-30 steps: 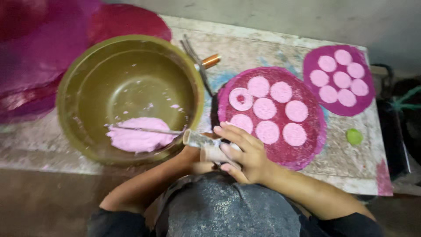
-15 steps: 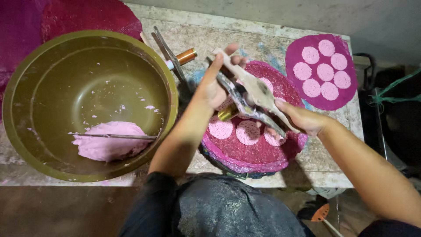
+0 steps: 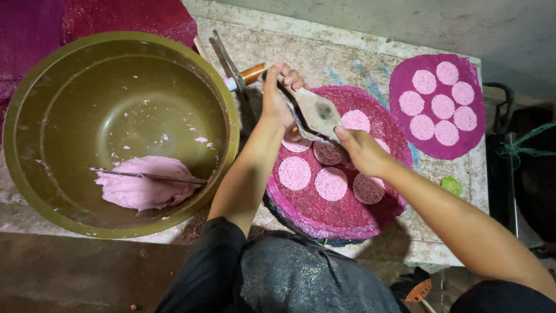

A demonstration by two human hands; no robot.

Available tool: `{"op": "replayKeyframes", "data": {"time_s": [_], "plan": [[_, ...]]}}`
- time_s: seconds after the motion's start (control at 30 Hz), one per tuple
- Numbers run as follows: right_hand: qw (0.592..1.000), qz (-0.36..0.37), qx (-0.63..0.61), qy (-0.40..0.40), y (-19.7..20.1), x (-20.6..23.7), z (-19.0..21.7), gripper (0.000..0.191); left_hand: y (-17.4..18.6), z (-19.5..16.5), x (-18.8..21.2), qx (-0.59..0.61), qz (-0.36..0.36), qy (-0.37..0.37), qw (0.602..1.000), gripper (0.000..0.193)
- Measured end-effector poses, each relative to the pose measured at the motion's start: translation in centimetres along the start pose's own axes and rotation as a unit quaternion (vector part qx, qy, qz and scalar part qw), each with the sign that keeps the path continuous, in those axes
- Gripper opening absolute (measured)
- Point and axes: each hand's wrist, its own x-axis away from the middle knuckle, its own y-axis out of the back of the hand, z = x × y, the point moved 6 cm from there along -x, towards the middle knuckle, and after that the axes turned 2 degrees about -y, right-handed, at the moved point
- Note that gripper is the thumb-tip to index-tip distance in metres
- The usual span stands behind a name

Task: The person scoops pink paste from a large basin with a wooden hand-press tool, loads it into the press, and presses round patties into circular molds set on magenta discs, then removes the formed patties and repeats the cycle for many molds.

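Observation:
Both hands hold a long metal press tool [image 3: 315, 110] over a round magenta mesh mat [image 3: 347, 203] in front of me. My left hand [image 3: 278, 95] grips the tool's far end. My right hand [image 3: 362, 149] grips its near end. Several pale pink dough discs [image 3: 331, 183] lie on the mat under and beside the tool. A large olive-green bowl [image 3: 35, 104] stands at the left, holding a lump of pink dough [image 3: 139, 188] with a thin metal blade [image 3: 150, 176] lying across it.
A second magenta mat [image 3: 405, 124] carrying several pink discs lies at the far right of the worn stone slab [image 3: 324, 52]. An orange-handled tool [image 3: 250, 74] and metal strips [image 3: 226, 58] lie behind the bowl. A small green lid [image 3: 452, 185] sits near the right edge.
A second ago both hands held a small cylinder close to my body. They now hold the flat press tool out over the mat, and the tool has dropped lower and levelled.

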Motion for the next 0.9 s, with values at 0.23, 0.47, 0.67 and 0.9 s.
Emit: {"op": "replayKeyframes", "data": {"time_s": [0.23, 0.47, 0.67, 0.9], "plan": [[0.998, -0.057, 0.022, 0.019, 1.6, -0.5, 0.0, 0.073, -1.6, 0.6, -1.3, 0.014, 0.022, -0.020, 0.999, 0.026], [0.995, -0.063, -0.071, 0.034, 0.8, 0.0, -1.1, 0.066, 1.3, -1.2, 1.9, -0.421, -0.054, -0.044, 0.904, 0.058], [0.987, -0.099, -0.095, 0.086, 0.1, 0.6, -1.2, 0.065, 5.8, 0.3, 5.5, -0.533, -0.101, 0.074, 0.837, 0.070], [0.950, -0.140, -0.257, 0.113, -0.3, 2.1, -3.8, 0.069, 5.2, -2.1, 10.3, -0.800, -0.022, -0.071, 0.595, 0.059]]}}
